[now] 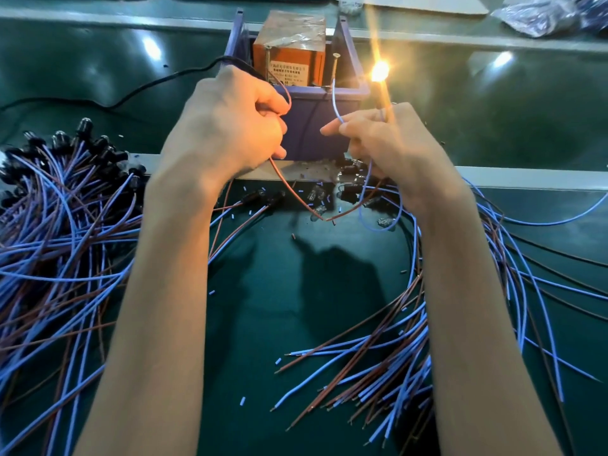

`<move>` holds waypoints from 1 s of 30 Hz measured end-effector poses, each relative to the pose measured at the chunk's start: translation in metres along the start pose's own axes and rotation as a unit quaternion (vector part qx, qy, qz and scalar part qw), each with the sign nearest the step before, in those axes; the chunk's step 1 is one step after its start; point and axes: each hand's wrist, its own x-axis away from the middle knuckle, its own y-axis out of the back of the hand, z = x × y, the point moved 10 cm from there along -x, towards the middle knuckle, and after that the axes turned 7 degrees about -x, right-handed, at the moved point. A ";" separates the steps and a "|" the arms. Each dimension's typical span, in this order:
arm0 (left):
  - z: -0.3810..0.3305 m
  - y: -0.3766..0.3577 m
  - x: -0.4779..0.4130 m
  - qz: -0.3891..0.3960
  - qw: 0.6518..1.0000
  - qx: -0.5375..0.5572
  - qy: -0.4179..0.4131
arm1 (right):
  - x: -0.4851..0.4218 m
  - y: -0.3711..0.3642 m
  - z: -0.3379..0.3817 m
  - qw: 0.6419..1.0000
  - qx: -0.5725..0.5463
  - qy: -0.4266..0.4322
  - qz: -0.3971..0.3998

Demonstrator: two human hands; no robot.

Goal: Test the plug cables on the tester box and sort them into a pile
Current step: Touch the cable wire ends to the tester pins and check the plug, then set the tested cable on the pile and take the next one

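The orange tester box (289, 60) sits in a blue bin (316, 103) at the back centre, with two screw terminals sticking up. My left hand (227, 126) pinches a red-brown wire (292, 195) whose end reaches the left terminal. My right hand (385, 143) pinches a blue wire (335, 103) that runs up to the right terminal (335, 65). Between the fingers of this right hand stands a small bulb (380, 74), which glows bright yellow. Both wires loop down in front of the bin.
A big pile of blue and brown cables with black sockets (59, 205) covers the left of the green mat. Another spread of cables (444, 324) lies on the right. Loose bulbs and snipped insulation bits (316, 199) lie before the bin. A black cord (158, 80) runs off left.
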 end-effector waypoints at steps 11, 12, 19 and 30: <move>-0.001 -0.003 0.000 0.006 1.000 -0.004 0.000 | 0.001 -0.002 0.001 1.000 -0.014 0.000 0.005; -0.001 -0.004 0.001 0.009 1.000 -0.004 0.001 | 0.002 -0.002 0.001 1.000 -0.013 0.000 0.006; -0.006 -0.004 0.001 0.029 0.999 -0.043 -0.017 | 0.007 -0.003 0.006 0.999 0.020 -0.005 0.042; -0.051 -0.065 0.034 0.233 0.918 -0.268 -0.176 | 0.014 -0.002 0.005 0.997 -0.005 -0.058 0.051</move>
